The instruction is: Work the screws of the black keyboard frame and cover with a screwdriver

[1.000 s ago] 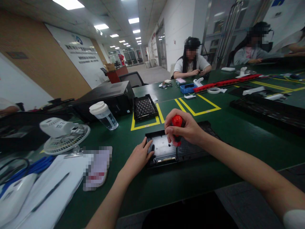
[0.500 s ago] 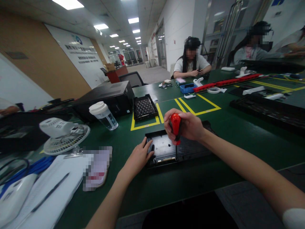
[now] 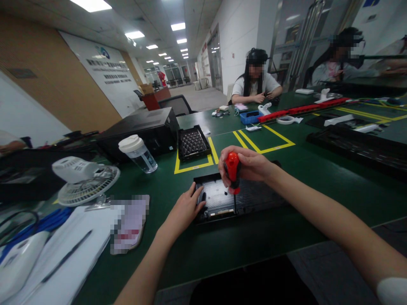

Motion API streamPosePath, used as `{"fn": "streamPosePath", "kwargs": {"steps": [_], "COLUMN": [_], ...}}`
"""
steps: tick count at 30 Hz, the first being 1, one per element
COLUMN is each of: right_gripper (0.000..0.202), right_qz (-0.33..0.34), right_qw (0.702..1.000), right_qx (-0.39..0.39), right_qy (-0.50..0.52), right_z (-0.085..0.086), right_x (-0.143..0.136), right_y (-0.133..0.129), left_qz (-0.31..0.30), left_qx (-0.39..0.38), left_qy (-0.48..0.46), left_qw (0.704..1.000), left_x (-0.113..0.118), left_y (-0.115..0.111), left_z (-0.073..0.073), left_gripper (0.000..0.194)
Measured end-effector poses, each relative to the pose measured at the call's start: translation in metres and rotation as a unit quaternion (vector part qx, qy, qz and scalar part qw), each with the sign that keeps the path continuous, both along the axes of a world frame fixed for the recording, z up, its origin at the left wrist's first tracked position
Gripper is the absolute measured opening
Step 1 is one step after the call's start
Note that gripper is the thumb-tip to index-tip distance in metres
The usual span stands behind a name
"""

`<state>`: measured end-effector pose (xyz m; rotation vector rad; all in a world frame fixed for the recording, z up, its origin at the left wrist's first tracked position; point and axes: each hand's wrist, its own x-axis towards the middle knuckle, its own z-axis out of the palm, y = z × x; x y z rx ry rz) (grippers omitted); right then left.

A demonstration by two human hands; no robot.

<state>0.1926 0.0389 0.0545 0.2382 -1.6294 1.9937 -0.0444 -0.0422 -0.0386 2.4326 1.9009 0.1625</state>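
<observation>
Gripped in my right hand [image 3: 249, 163] is a red and black screwdriver [image 3: 233, 167], held nearly upright. Its shaft runs down to the near edge of a shallow black plastic panel [image 3: 214, 190] lying on the green table; I cannot make out a screw at the tip. My left hand [image 3: 187, 205] rests with fingers spread on the panel's left end. A light strip lies along the panel's near edge, left of the shaft. The right hand and forearm hide part of the panel's far side.
Behind the panel stands a black tray [image 3: 193, 143] with a bumpy surface, beside a large black case [image 3: 143, 131]. At left are a lidded cup [image 3: 140, 154], a white fan [image 3: 87, 180], a phone [image 3: 131, 224] and a clipboard [image 3: 79, 245]. A person [image 3: 256, 80] sits across the table.
The screwdriver's handle and my right hand have shifted slightly left and down, while the tip stays at the same place. My left hand has not moved.
</observation>
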Motion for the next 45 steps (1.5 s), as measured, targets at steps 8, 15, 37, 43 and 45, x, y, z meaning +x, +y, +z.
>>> {"fn": "streamPosePath", "kwargs": {"steps": [8, 15, 37, 43, 45], "right_gripper": [0.025, 0.028, 0.025, 0.026, 0.026], "right_qz": [-0.016, -0.032, -0.056, -0.089, -0.096], "right_qw": [1.0, 0.998, 0.994, 0.991, 0.989], "right_qx": [0.026, 0.043, 0.09, 0.104, 0.11], "right_qy": [0.006, -0.009, 0.007, -0.001, 0.0], "right_z": [0.0009, 0.0025, 0.0082, 0.008, 0.0078], "right_x": [0.0012, 0.0018, 0.0012, 0.0018, 0.0018], "right_y": [-0.001, -0.0029, -0.0073, -0.0067, -0.0066], "left_qz": [0.003, 0.002, 0.005, 0.006, 0.007], "left_qx": [-0.002, -0.001, -0.008, -0.009, -0.008], "left_qy": [0.003, 0.002, -0.008, -0.009, -0.008], "left_qw": [1.0, 1.0, 1.0, 1.0, 1.0], "left_x": [0.0014, 0.0005, 0.0013, 0.0011, 0.0011], "left_y": [-0.0004, -0.0001, 0.0003, -0.0003, -0.0005], "left_z": [0.0009, 0.0004, 0.0022, 0.0027, 0.0029], "left_gripper": [0.048, 0.049, 0.049, 0.049, 0.05]}}
